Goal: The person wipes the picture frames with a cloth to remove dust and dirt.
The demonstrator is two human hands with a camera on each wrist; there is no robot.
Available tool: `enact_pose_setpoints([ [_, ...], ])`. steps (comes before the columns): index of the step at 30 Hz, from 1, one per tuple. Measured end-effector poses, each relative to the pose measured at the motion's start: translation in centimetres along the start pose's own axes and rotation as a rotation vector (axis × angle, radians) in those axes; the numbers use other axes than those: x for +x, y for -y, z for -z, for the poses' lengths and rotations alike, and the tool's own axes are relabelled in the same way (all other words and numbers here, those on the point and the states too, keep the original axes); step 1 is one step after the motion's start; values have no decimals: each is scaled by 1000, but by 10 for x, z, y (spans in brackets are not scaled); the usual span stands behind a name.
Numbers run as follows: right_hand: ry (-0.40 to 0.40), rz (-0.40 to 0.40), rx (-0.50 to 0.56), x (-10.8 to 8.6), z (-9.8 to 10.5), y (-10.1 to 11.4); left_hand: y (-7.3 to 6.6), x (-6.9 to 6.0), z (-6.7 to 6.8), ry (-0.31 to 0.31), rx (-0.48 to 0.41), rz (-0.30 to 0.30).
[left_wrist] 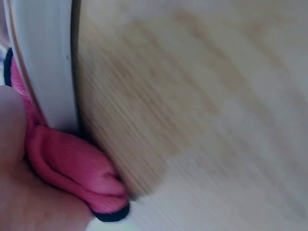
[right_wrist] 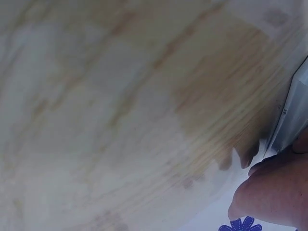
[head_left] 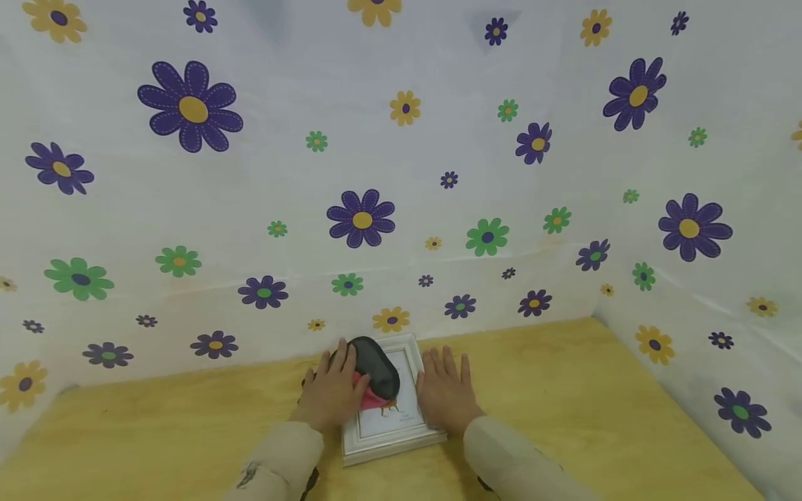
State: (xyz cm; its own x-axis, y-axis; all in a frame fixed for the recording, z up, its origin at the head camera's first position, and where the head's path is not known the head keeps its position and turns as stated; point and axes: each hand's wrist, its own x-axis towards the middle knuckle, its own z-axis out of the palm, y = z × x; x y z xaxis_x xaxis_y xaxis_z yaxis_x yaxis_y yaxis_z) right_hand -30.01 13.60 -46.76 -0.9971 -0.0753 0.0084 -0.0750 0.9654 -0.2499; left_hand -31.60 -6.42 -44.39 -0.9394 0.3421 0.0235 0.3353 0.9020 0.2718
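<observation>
In the head view a white picture frame (head_left: pixel 395 443) lies flat and slightly turned on the wooden table, a picture with thin legs and small lettering inside it. My left hand (head_left: pixel 328 393) presses a soft pink cloth pad (head_left: pixel 371 398) with a dark, black-edged face onto the frame's left part, its fingers stretched out over the pad. That pad's pink fabric (left_wrist: pixel 72 166) bulges past the frame's edge in the left wrist view. Flat fingers of my right hand (head_left: pixel 447 390) rest along the frame's right side. The pad and left hand hide much of the picture.
A light wood table (head_left: pixel 564 390) runs out on both sides of the frame. Behind and to the right rises a white sheet (head_left: pixel 426 160) printed with purple, yellow and green flowers, meeting the table's back edge just beyond the frame.
</observation>
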Motion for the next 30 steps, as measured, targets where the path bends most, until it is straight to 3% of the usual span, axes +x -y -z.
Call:
enact_pose_setpoints([
  [4, 32, -20, -28, 4, 6, -2, -6, -16, 3, 25, 3, -69],
  [6, 31, -36, -32, 3, 8, -4, -9, -17, 2, 22, -2, -86],
  [13, 4, -28, -22, 2, 4, -3, -8, 5, -3, -21, 11, -26],
  [20, -26, -5, -81, -2, 9, -3, -12, -14, -3, 61, -12, -55],
  [26, -4, -4, -77, -1, 3, 2, -3, 10, -8, -102, 33, 43],
  [28, -2, 5, -73, 0, 0, 4, -2, 12, -5, -125, 53, 63],
  [30, -14, 9, -65, 0, 1, 7, -2, 8, -1, -103, 70, 50],
])
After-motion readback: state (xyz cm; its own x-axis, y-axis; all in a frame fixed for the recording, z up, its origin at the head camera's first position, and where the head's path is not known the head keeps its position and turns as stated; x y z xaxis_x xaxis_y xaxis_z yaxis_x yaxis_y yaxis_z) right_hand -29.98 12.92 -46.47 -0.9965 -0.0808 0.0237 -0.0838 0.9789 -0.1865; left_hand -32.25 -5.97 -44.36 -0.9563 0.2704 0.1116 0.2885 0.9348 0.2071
